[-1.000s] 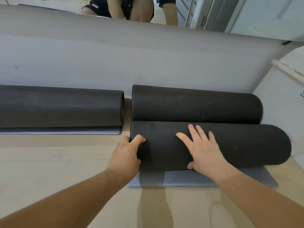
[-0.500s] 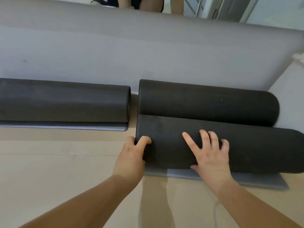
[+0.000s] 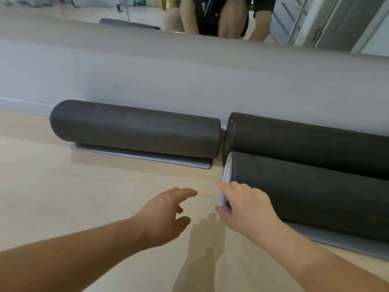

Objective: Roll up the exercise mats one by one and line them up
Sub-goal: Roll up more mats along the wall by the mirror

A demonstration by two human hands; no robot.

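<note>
Three dark rolled mats lie on the pale floor by the wall. The left rolled mat [image 3: 134, 129] sits alone against the wall, its grey flap showing underneath. On the right, the back rolled mat [image 3: 305, 140] lies against the wall, and the front rolled mat [image 3: 311, 190] lies just before it, on its own grey flap [image 3: 341, 241]. My right hand [image 3: 246, 205] rests on the left end of the front roll, fingers straight along its edge. My left hand [image 3: 168, 213] hovers over the bare floor to the left, fingers relaxed, holding nothing.
A low grey wall [image 3: 189, 81] runs behind the mats, with a mirror [image 3: 84, 9] above it showing a person's legs and arms. Pale wooden floor [image 3: 84, 197] stretches to the left and front.
My left hand has let go of the front roll's end and moved left over the floor. My right hand slid from the roll's top to its left end. The view swung left.
</note>
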